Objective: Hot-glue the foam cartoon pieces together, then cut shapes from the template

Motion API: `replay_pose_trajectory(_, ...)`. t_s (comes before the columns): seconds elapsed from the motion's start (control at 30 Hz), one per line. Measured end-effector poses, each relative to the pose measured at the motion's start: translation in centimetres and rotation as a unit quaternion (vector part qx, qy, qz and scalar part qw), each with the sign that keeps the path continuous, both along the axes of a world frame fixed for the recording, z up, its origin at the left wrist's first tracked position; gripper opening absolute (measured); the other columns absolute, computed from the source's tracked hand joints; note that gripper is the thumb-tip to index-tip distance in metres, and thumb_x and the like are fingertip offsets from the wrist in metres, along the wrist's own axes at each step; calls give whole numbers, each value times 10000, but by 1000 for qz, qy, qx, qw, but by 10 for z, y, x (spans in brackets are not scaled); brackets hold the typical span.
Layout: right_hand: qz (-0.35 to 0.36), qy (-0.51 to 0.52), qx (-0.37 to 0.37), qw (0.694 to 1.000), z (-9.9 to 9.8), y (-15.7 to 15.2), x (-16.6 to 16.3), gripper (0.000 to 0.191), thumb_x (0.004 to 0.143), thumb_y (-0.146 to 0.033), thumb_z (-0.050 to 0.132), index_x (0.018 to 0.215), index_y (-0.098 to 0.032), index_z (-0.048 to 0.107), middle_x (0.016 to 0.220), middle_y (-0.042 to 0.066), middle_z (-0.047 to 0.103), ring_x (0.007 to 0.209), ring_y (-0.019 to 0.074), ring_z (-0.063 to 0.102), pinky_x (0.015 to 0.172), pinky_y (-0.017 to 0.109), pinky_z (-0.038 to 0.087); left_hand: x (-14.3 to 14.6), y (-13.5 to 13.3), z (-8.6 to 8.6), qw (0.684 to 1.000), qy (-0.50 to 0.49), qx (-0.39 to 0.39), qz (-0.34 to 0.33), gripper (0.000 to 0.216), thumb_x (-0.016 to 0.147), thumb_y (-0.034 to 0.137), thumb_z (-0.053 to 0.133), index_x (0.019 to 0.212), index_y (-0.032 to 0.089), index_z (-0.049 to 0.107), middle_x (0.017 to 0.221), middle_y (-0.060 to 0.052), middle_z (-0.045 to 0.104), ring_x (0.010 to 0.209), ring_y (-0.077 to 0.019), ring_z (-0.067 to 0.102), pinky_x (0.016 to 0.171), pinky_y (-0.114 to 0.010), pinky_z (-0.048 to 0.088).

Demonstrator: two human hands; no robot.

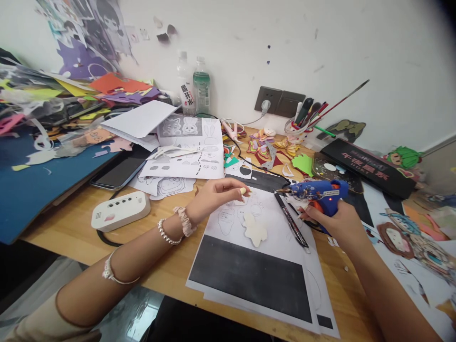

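My right hand (337,223) is wrapped round the handle of a blue hot glue gun (317,191) with a small lit red light. Its nozzle points left, above a black pen (291,222) on the printed paper. My left hand (223,197) hovers over the same sheets, thumb and fingertips pinched together; anything between them is too small to make out. Just below and to its right, a cream cut-out piece (255,229) with a jagged outline lies on the printed sheet (221,228). A wide black block fills the lower part of that sheet.
A white power strip (121,210) and a phone (119,167) lie on the left. Paper scraps (71,104) are heaped behind them. Two bottles (202,88) stand by the wall. A pen holder (301,126), a black case (368,166) and coloured cut-outs (261,145) occupy the back right.
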State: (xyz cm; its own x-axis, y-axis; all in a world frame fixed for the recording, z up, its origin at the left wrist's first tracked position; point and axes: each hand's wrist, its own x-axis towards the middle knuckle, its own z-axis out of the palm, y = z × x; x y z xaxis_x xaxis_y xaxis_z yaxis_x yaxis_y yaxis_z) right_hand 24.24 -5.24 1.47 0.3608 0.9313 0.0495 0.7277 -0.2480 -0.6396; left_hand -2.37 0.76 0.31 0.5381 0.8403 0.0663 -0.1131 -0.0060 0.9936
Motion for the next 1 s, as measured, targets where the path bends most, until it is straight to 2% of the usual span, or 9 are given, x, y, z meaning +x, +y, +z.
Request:
replay_pose_trajectory(0.1, -4, -14, 6, 1000, -2, 0, 1, 235, 590, -406, 607, 662, -182, 600, 578, 28, 656, 631, 251, 626, 551, 318, 469, 1, 0, 1, 1000, 14, 3, 1, 130, 743, 245, 561, 767, 132, 619, 839, -46, 621, 761, -113, 558, 740, -263, 462)
replay_pose_trajectory(0.27, -7, -28, -10, 1000, -1, 0, 1, 257, 588, -427, 597, 660, -180, 606, 603, 33, 662, 642, 254, 622, 568, 329, 458, 1, 2, -2, 1000, 1, 11, -6, 123, 739, 162, 536, 830, 152, 617, 899, -33, 617, 800, -106, 560, 737, -242, 455)
replay_pose_trajectory(0.47, -9, -28, -9, 1000, 0, 0, 1, 255, 584, -423, 594, 671, -183, 601, 599, 32, 662, 653, 256, 619, 564, 329, 452, 2, 0, 1, 1000, 26, -3, 17, 145, 734, 261, 566, 794, 141, 620, 880, -51, 627, 791, -119, 553, 752, -269, 456)
replay_pose_trajectory(0.7, -7, -17, -10, 1000, -2, 1, 2, 262, 587, -434, 590, 681, -189, 596, 605, 30, 663, 669, 258, 623, 568, 326, 454, 1, 0, 1, 999, 28, 19, 12, 122, 719, 166, 515, 778, 150, 621, 862, -29, 622, 734, -104, 553, 732, -256, 447)
replay_pose_trajectory(0.87, -15, -14, -16, 1000, -1, 0, 0, 264, 581, -433, 590, 682, -189, 588, 605, 31, 661, 683, 259, 621, 573, 318, 459, 2, 0, 0, 999, 31, 4, 20, 123, 723, 222, 550, 794, 145, 613, 871, -35, 618, 737, -104, 549, 711, -244, 449)
replay_pose_trajectory(1.0, -17, -25, -12, 999, 0, 1, -1, 258, 580, -438, 587, 662, -194, 577, 598, 33, 654, 659, 253, 616, 553, 309, 461, 1, 1, 0, 999, 25, 11, 30, 134, 715, 138, 500, 783, 146, 615, 867, -24, 617, 720, -92, 551, 709, -233, 443)
